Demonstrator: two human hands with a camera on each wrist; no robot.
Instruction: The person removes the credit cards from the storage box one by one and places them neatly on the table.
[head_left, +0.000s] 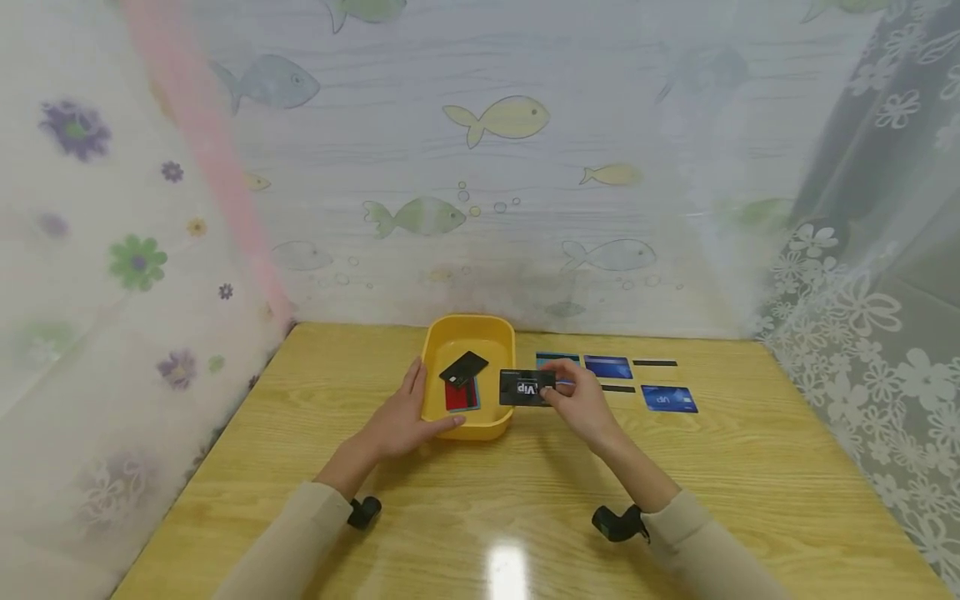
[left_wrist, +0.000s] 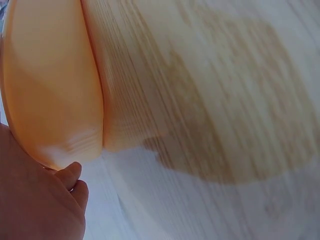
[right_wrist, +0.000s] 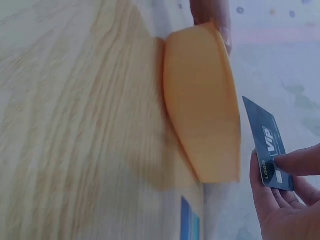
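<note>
Free table low in the frame; obstacles at the centre

The yellow tray [head_left: 470,333] and the left hand [head_left: 401,421] block centre-left; flat cards [head_left: 669,398] lie at centre-right; the wood table [head_left: 525,517] below is open.

A yellow tray [head_left: 431,350] holds black [head_left: 463,367] and red cards [head_left: 457,397]; fish-patterned backdrop [head_left: 498,117].

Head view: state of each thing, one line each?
yellow tray: upright on table, holds cards, steadied at its left side.
black card: in tray, tilted on top of red card.
red card: flat in tray.
VIP card: lifted, beside tray's right rim.
left hand: resting against tray.
right hand: pinching VIP card.
blue cards: flat on table.
</note>
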